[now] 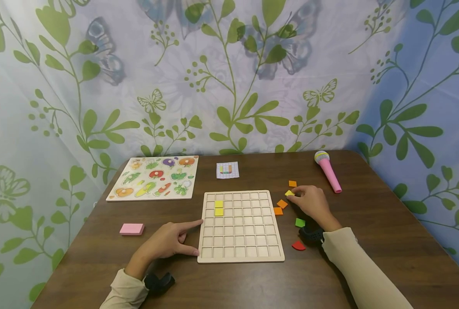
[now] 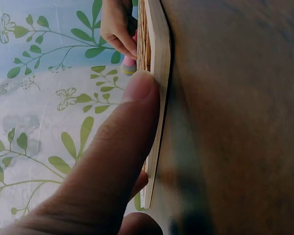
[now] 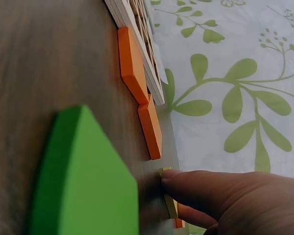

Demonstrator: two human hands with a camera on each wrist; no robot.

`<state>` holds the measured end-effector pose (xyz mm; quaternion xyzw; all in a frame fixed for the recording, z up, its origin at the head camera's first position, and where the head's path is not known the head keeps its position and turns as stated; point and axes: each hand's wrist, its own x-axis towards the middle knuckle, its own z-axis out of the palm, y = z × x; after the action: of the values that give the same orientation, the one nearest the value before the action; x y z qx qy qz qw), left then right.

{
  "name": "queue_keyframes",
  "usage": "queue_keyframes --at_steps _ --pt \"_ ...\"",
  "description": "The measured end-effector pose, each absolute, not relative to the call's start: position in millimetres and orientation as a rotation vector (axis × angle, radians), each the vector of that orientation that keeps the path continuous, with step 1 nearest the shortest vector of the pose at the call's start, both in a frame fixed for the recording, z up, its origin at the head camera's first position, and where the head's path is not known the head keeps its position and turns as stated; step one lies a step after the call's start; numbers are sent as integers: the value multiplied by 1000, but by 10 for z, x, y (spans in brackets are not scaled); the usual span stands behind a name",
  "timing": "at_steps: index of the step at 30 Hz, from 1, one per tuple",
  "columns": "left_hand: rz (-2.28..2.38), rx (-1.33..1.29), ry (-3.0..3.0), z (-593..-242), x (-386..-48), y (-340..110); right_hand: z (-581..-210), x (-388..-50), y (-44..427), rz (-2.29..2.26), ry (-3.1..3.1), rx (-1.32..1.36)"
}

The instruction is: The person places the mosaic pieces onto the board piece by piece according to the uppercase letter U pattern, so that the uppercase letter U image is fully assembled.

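Note:
A wooden grid board [image 1: 241, 226] lies on the table, with two yellow squares [image 1: 218, 208] one above the other in its upper left cells. My left hand [image 1: 169, 241] touches the board's left edge with thumb and forefinger spread; the left wrist view shows the thumb [image 2: 112, 132] against the rim. To the right of the board, my right hand [image 1: 313, 205] has thumb and fingertips on a yellow piece [image 1: 289, 193], which the right wrist view shows at the thumb tip [image 3: 169, 196]. Orange squares [image 1: 282, 204] lie between that hand and the board.
A green piece [image 1: 300, 222] and a red piece [image 1: 298, 245] lie near the right wrist. Behind the board is a small pattern card [image 1: 227, 170]. A vegetable puzzle [image 1: 152, 178] and a pink block [image 1: 131, 229] are at left, a pink microphone [image 1: 328, 171] at back right.

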<state>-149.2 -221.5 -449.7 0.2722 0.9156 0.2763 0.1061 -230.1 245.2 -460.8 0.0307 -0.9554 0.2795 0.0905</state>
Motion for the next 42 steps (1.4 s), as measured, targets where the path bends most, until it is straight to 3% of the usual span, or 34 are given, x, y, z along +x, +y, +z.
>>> queue_keyframes --at_steps 21,42 --pt "827 807 2685 -4513 -1477 -2224 -4586 -2272 2419 818 -2800 45" --pt "811 819 2697 -4505 -1484 -2220 -4399 -2210 2137 942 -2729 245"
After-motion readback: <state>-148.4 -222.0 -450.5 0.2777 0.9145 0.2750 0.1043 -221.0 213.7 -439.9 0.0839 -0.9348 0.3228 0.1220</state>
